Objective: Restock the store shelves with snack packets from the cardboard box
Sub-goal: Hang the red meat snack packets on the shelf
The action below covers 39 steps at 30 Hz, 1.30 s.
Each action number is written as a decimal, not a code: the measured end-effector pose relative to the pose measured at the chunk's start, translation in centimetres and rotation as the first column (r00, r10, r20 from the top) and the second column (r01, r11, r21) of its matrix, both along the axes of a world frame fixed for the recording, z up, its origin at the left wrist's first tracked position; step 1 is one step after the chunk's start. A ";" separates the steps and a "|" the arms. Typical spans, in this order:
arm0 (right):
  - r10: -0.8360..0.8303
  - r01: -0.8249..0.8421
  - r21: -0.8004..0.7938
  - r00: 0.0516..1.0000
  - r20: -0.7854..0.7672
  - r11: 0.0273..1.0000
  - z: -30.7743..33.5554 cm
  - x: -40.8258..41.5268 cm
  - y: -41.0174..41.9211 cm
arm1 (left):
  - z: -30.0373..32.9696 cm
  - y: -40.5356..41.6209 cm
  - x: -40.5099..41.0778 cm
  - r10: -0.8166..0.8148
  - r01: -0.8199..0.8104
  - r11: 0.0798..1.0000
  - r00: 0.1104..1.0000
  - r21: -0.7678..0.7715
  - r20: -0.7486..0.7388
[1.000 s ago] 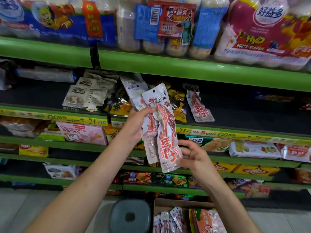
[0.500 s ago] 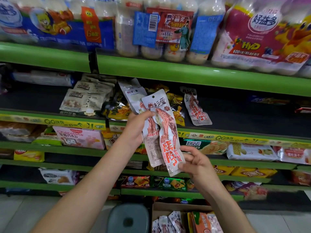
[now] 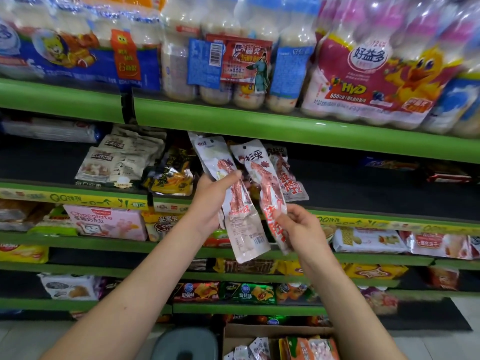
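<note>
My left hand (image 3: 211, 201) grips a long white snack packet (image 3: 242, 227) printed with red meat, thumb across its front. Beside it my right hand (image 3: 302, 229) pinches the lower end of a second, matching snack packet (image 3: 267, 188) with red lettering. Both packets stand upright in front of the dark second shelf (image 3: 363, 193). A third packet of the same kind (image 3: 288, 178) leans on that shelf just behind them. The cardboard box (image 3: 275, 331) sits open on the floor below, with several more packets inside.
Green-edged shelves fill the view. Wrapped bottle packs (image 3: 363, 74) stand on the top shelf. White pouches (image 3: 117, 162) and yellow-black bags (image 3: 171, 175) lie left of the packets. A pink chocolate box (image 3: 106, 222) sits lower left. A grey stool (image 3: 184, 344) stands by the box.
My right hand has drawn the front packet a little to the right, away from the one in my left hand. Both hands and packets sit slightly higher and nearer the second shelf.
</note>
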State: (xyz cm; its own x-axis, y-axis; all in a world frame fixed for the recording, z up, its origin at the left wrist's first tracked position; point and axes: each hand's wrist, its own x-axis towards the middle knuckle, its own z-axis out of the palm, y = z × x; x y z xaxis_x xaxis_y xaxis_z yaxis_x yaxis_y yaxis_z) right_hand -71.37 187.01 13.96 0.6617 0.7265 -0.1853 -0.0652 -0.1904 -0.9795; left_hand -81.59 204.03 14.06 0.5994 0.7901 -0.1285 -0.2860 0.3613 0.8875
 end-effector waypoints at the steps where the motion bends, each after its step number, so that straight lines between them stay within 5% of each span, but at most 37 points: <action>1: -0.053 0.054 -0.009 0.998 0.030 0.999 0.3 1.2 -0.1 | 0.1 0.1 -0.1 -0.001 0.001 1.000 1.000 -0.024 0.002; 9: -0.347 0.459 -0.146 0.812 0.469 0.877 0.9 14.2 3.9 | 0.2 0.4 -1.6 0.025 -0.024 0.998 0.999 -0.063 0.029; 15: 0.143 0.393 -0.582 0.730 0.668 0.712 -0.6 16.4 5.6 | 0.1 0.4 -2.5 0.034 -0.031 0.997 0.999 -0.074 0.038; 19: 0.194 0.382 -0.444 0.540 0.819 0.810 -0.7 15.5 6.0 | -0.1 0.5 -3.0 0.044 -0.042 0.996 0.999 -0.074 0.028; 23: 0.347 0.177 -0.550 0.611 0.711 0.816 -0.6 15.0 7.6 | -0.2 0.3 -3.1 0.025 -0.025 0.997 1.000 -0.077 0.004; 26: 0.534 0.078 -0.674 0.546 0.645 0.734 -1.0 15.1 8.3 | -0.2 -0.1 -3.0 0.014 -0.015 0.998 1.000 -0.069 -0.015; 35: 0.394 -0.017 -0.555 0.723 0.568 0.832 -0.3 16.9 9.4 | -0.3 -0.2 -3.5 -0.005 0.002 0.998 0.999 -0.061 -0.044; 39: 0.449 -0.041 -0.597 0.701 0.555 0.801 0.1 16.9 10.3 | -0.5 -0.2 -3.5 -0.016 0.012 0.997 0.998 -0.076 -0.062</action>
